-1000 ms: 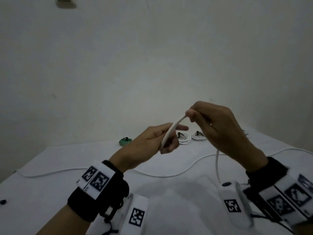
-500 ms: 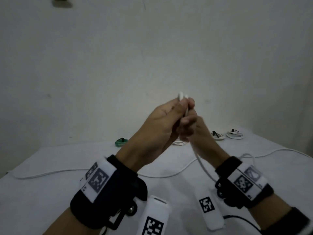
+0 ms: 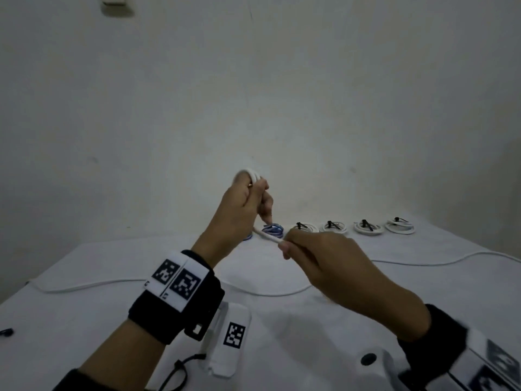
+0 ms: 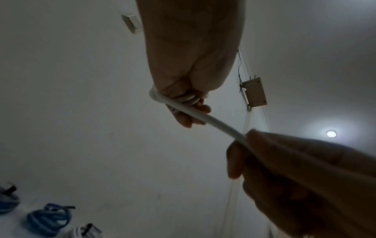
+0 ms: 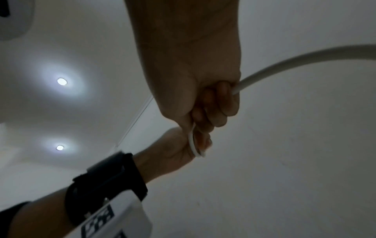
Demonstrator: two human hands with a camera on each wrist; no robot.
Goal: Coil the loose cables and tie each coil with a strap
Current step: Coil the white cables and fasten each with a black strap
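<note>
The left hand [image 3: 239, 210] is raised above the surface [image 3: 84, 320], its fingers curled round a few turns of the white cable [image 3: 266, 235], which show as a small loop at the top of the fist and again wound over the fingers in the left wrist view. From that fist a short, taut run of cable slants down to the right hand [image 3: 324, 261], which is closed round it just below and to the right of the left hand. The rest of the cable trails behind the right hand and lies in long loose curves across the surface, running out to both edges.

Beyond the left hand, along the far edge of the surface, sit finished coils: a blue coil [image 3: 273, 230] nearest it, then four white coils [image 3: 366, 227] in a row further right, each cinched with a dark strap [image 3: 366, 223].

The cable looks light and round, fairly springy rather than limp: it holds smooth arcs and will likely try to unwind if the left fingers slacken. Its jacket seems smooth, so the right hand can probably let it slide through while guiding each turn. The safest hold is on the bundled turns themselves, pinched together at one spot where a strap can later go.
</note>
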